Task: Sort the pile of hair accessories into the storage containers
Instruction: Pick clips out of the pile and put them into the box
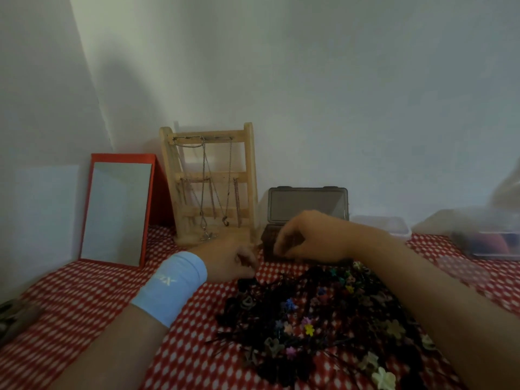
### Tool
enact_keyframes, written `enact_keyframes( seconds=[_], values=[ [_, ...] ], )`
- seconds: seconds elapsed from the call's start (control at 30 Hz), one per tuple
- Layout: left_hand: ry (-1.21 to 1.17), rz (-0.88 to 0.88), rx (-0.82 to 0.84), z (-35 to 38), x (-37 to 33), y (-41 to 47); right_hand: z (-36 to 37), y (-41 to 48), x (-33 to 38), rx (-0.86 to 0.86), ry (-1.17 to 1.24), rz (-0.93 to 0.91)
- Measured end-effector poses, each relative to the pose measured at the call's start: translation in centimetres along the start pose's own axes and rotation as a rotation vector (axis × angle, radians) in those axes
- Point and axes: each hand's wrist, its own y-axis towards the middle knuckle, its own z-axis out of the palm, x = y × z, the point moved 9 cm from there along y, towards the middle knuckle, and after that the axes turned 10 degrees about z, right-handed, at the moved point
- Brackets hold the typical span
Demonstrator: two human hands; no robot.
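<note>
Your right hand (pixel 309 240) hovers over the open dark box (pixel 306 205), fingers curled down with the tips drawn together near its front-left corner. Whether they pinch a piece I cannot tell, because blur hides it. Your left hand (pixel 233 261), above a blue wristband (pixel 171 285), rests on the red checked cloth (pixel 84 299) just left of the box with its fingers curled. I cannot tell if it holds anything either. The pile of hair accessories (pixel 323 313) lies just in front of the box, under your right forearm. You seem to be dropping 1 item in. Lower your fingertips inside the rim before letting go, so a small clip can't bounce out, and lift that forearm clear of the pile.
</note>
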Motion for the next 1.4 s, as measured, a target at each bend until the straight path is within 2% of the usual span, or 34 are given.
enact_keyframes(
  seconds=[0.13, 0.33, 0.47, 0.6, 0.73, 0.83, 0.93, 1.23, 1.4],
  values=[
    [-0.039, -0.026, 0.032, 1.0, 0.9, -1.1, 2.7, 0.2, 1.5, 0.098, -0.09, -0.042],
    [-0.196, -0.049, 0.014, 0.7, 1.7, -1.8, 4.4, 2.4, 2.3, 0.011, -0.107, -0.005],
    [-0.18, -0.055, -0.044, -0.6, 2.2, -2.6, 6.0, 3.7, 3.4, 0.065, -0.067, 0.01],
    [-0.307, -0.085, 0.005, -0.6, 2.4, -4.1, 6.7, 3.9, 4.2, 0.094, -0.154, -0.006],
    [-0.244, -0.047, 0.075, -1.3, 1.2, -5.2, 7.6, 3.5, 3.7, 0.177, -0.24, 0.025],
    [-0.25, -0.064, 0.151, -0.7, 0.1, -5.9, 6.0, 3.2, 3.3, 0.085, -0.195, 0.065],
    [-0.103, -0.085, 0.199, 0.6, -0.3, -6.1, 4.2, 2.3, 3.6, 0.005, -0.09, 0.05],
    [-0.079, -0.032, 0.139, -0.8, 0.2, -7.0, 7.3, 0.8, 5.4, 0.191, -0.083, 0.047],
    [-0.138, -0.028, 0.13, -0.4, 0.9, -7.2, 7.3, 0.9, 5.5, 0.136, -0.072, 0.025]
  ],
)
